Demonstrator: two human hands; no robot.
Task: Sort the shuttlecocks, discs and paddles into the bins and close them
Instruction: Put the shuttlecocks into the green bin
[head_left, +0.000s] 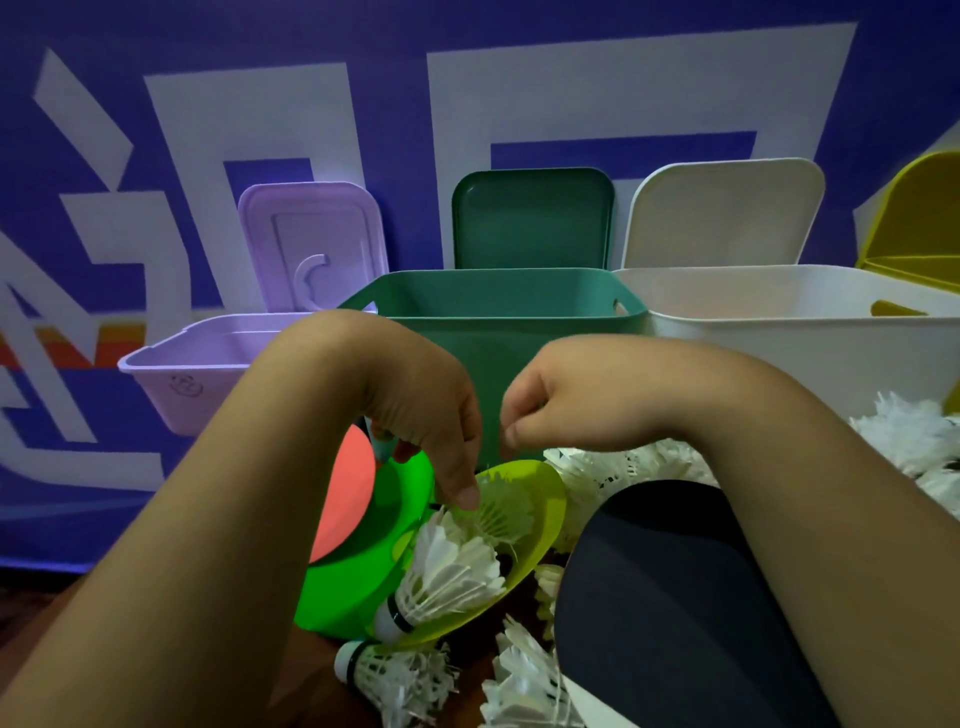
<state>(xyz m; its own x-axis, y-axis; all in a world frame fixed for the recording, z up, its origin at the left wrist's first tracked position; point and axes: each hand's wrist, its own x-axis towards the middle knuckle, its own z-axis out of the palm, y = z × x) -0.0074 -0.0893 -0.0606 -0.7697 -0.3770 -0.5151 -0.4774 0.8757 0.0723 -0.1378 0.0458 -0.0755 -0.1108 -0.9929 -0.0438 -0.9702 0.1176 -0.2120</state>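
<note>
My left hand (431, 415) reaches down with a fingertip on the left rim of a tilted yellow-green disc (540, 514). Its thumb sits by the top edge of a bright green disc (363, 566); a grip is not plainly visible. A coral disc (345, 499) lies partly under the green one, and a small teal piece (382, 448) shows below my left palm. My right hand (561, 405) hovers beside the left with fingers curled and nothing visible in them. White shuttlecocks (447, 577) lie under and around the discs. No paddle is clearly seen.
Four bins stand along the blue-and-white wall with lids upright behind them: lilac (171, 374), green (519, 338), white (810, 332), and a yellow one (919, 228) at the right edge. More shuttlecocks (909, 436) pile at the right. My dark-clad knee (665, 597) is at lower right.
</note>
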